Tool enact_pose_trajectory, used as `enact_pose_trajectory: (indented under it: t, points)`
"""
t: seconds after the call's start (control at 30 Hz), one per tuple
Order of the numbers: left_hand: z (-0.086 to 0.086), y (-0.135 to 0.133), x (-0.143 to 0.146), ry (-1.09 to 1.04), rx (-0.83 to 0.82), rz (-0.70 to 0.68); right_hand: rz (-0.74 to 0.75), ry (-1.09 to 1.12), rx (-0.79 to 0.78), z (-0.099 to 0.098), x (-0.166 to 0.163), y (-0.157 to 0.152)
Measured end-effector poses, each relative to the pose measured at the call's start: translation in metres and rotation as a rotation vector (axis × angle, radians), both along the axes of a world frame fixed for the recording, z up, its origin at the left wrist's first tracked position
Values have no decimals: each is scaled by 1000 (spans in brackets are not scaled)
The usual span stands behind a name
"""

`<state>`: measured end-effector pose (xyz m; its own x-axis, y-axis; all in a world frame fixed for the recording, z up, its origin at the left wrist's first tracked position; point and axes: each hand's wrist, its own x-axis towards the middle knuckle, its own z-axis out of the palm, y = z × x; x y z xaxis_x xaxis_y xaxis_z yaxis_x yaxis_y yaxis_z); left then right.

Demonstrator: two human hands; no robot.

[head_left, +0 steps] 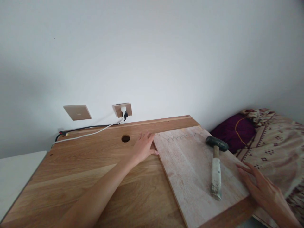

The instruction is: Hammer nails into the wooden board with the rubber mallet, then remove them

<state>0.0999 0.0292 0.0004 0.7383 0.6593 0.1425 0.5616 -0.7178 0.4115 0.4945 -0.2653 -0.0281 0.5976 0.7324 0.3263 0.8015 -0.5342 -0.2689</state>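
Observation:
A thin, pale wooden board (187, 171) lies on the wooden tabletop. My left hand (144, 148) rests against its left edge near the far corner, thumb apart from the fingers. At the board's right edge is my right hand (260, 183), fingers stretched out over the edge and touching it. Between the hands a mallet (216, 177) lies on the board, with a black head and a worn, whitish handle. A row of small nail-like metal pieces (179, 137) runs along the board's far end; their exact kind is too small to tell.
The tabletop (114, 186) has a round cable hole (125, 138) and meets a white wall. A socket (123, 110) holds plugs, with a white cable (90, 134) trailing left. A white surface (19, 177) adjoins at left; a patterned bed cover (273, 152) and purple cloth (231, 129) are right.

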Motion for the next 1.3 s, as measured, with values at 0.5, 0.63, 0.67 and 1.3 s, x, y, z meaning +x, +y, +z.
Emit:
enact_pose_trajectory:
  t: [0.5,0.63,0.67,1.3]
  points:
    - [-18,8,11,-182,-284,-56,-140,11,-81,-6,8,-16]
    - [-17,6,15,-134,-192,-69,-178,92,-135,-11,22,-22]
    - [-18,5,15,-119,-152,-68,-184,102,-133,-11,25,-23]
    - [1,28,-75,195,160,59,234,8,33,-8,-58,-13]
